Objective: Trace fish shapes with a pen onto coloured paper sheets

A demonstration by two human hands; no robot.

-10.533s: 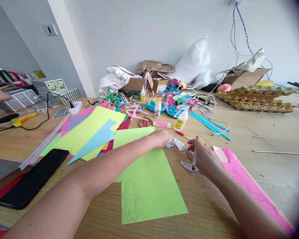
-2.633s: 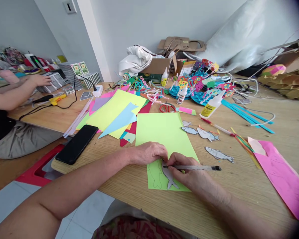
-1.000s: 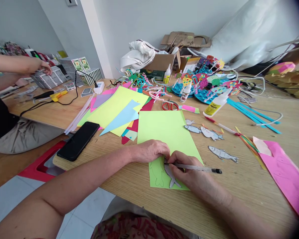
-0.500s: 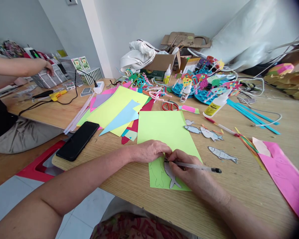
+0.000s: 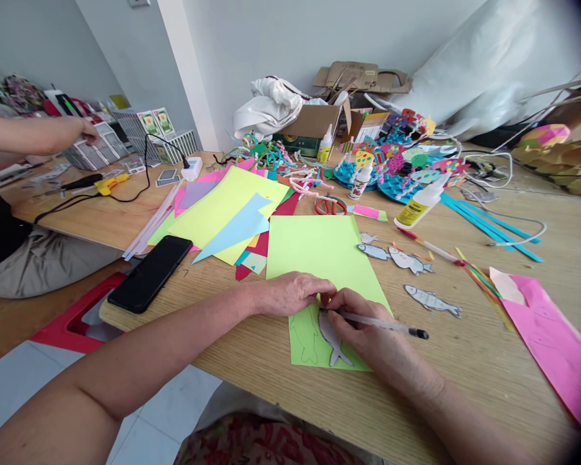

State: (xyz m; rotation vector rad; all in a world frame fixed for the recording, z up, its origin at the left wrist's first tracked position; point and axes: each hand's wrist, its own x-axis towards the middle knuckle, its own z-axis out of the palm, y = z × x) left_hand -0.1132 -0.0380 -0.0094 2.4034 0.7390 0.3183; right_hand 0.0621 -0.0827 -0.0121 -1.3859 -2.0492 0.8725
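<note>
A light-green sheet of paper [image 5: 314,248] lies on the table under both hands. My right hand [image 5: 363,320] grips a clear pen with a black end [image 5: 387,324], its tip at the edge of a grey paper fish cutout [image 5: 333,342]. Bent and close together, the fingers of my left hand [image 5: 297,292] press down at the upper end of that cutout, right beside the pen tip; the fingertips are partly hidden. To the left of the cutout, a fish outline [image 5: 304,336] is drawn on the green sheet.
More paper fish [image 5: 433,301] lie to the right, near a glue bottle [image 5: 419,205]. Pink paper [image 5: 547,342] is at the far right. Left are coloured sheets [image 5: 223,213], a phone [image 5: 150,274] and another person's hand [image 5: 90,131]. Red-handled scissors [image 5: 330,205] lie behind.
My hands and the pen have barely shifted; the pen's rear end sits very slightly lower and left. The other person's hand at the far left has moved slightly left.
</note>
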